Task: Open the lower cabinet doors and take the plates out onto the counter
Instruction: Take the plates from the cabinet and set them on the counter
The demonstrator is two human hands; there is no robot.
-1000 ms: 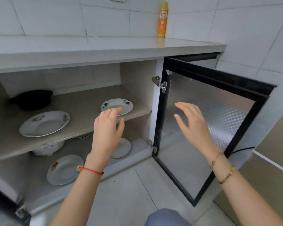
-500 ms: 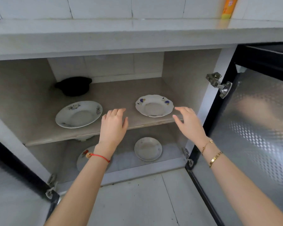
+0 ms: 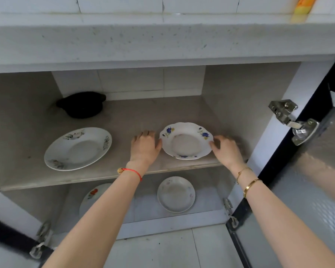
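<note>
- The scalloped plate [image 3: 186,141], glossy white porcelain with blue flower sprigs on its wavy rim, lies flat on the upper shelf [image 3: 143,117] of the open lower cabinet, near the shelf's front edge at about 3 o'clock of the shelf.
- The left hand [image 3: 145,147] sits palm-down at the plate's 9 o'clock, fingers curled and spread, thumb touching the rim; whether it grips yet cannot be told.
- The right hand [image 3: 227,149] is at the plate's 3 o'clock, fingertips [image 3: 214,143] curled at the rim and motion-blurred; its hold cannot be told either.
- A larger round plate [image 3: 78,148], smooth white with faded grey floral prints, lies flat on the same shelf at 9 o'clock of the left hand, well apart from the scalloped one.
- A black lidded pot [image 3: 81,104], matte and rounded, stands at the shelf's back, toward 11 o'clock.
- On the cabinet floor a small round plate [image 3: 176,194] with faint pastel marks lies directly under the scalloped one; a second plate [image 3: 91,196], with a red-orange print, is partly hidden behind the left forearm.
- The right door [image 3: 317,171], black-framed with embossed silvery sheet, stands open at 3 o'clock, hung on a shiny metal hinge [image 3: 292,120].
- The counter [image 3: 162,43] above is speckled pale stone with a thick edge.
</note>
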